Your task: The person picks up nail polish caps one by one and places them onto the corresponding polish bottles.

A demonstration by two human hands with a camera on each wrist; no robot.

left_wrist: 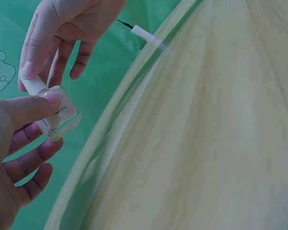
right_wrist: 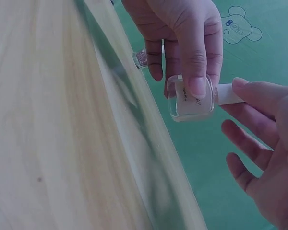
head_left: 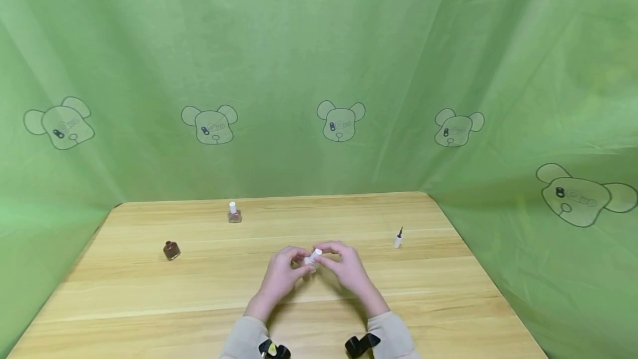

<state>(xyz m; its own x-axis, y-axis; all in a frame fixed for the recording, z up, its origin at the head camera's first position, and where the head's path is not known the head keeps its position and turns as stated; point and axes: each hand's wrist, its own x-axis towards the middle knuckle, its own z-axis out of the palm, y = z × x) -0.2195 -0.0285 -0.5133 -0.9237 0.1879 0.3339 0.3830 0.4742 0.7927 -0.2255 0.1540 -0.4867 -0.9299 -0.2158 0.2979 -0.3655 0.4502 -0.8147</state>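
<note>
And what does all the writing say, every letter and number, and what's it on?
"AY": on the clear bottle, maybe part of a longer word.
Too small and blurred to read: the tiny print next to "AY".
Too blurred to read for sure: the outlined letters on the bear faces.
No writing I can read: the dark bottle, the pinkish bottle and the brush cap.

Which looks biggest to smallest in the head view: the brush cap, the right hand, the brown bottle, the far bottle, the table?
1. Table
2. Right hand
3. Brown bottle and far bottle: too alike to rank
4. Brush cap
</note>
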